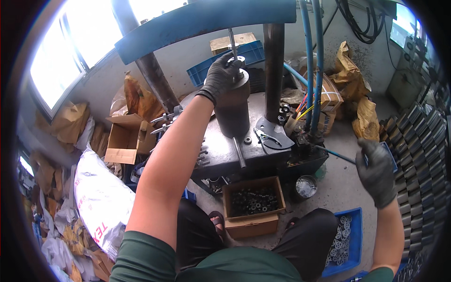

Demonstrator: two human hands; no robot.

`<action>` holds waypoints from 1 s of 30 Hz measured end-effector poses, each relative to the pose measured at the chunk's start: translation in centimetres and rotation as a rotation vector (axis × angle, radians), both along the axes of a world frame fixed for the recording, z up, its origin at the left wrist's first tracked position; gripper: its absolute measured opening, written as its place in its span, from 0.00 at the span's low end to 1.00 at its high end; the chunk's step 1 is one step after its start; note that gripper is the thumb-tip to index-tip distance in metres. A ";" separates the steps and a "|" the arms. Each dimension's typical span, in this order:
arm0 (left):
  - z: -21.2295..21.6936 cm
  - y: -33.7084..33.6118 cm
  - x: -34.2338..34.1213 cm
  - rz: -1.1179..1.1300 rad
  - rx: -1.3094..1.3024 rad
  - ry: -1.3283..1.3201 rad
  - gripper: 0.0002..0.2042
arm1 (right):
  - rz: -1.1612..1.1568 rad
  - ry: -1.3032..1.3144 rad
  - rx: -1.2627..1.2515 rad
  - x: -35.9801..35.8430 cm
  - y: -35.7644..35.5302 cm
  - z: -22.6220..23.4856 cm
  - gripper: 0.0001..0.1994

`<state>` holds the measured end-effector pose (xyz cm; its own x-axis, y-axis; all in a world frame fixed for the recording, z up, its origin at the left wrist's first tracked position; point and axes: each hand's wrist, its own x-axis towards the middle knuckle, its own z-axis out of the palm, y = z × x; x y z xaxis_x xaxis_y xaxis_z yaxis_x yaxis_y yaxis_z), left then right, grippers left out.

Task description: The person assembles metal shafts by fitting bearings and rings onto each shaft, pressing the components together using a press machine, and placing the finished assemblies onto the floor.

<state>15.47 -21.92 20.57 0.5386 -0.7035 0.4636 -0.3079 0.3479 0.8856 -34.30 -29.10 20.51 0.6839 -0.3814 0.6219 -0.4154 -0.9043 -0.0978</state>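
Note:
My left hand (221, 77), in a dark glove, reaches to the top of a thick dark metal cylinder (233, 110) standing on the press table. Its fingers are closed at a pale ringed metal part (238, 60), just under a thin upright rod (232, 40); the fingertips are partly hidden. Out to the right, my gloved right hand (377, 175) curls round the end of a thin blue lever (337, 154) that comes from the base of the press. On the table lie a loose metal bar (239, 152), a small ring (247, 140) and a plier-like tool (269, 137).
The press's blue crossbeam (206, 26) spans overhead between dark columns (273, 70). A cardboard box of small dark parts (278, 195) stands between my feet, beside a metal can (306, 186). A blue crate (359, 235) holds pale wheel-shaped parts. Stacked metal pieces (418, 174) line the right.

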 end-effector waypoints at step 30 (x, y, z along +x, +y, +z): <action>0.3 -0.5 -0.5 0.176 0.136 -0.175 0.20 | 0.049 0.847 0.465 -4.8 3.7 -3.3 0.16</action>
